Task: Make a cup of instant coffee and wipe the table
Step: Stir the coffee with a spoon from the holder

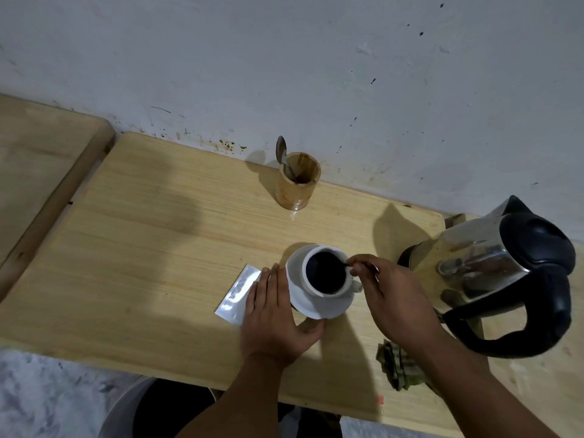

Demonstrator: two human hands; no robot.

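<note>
The right hand [392,295] pinches a spoon [347,264] dipped in the coffee cup [328,273]; the left hand [271,314], fingers straight and together, touches the saucer [319,306].

Dim indoor light, soft shadows, wide-angle edge distortion
</note>
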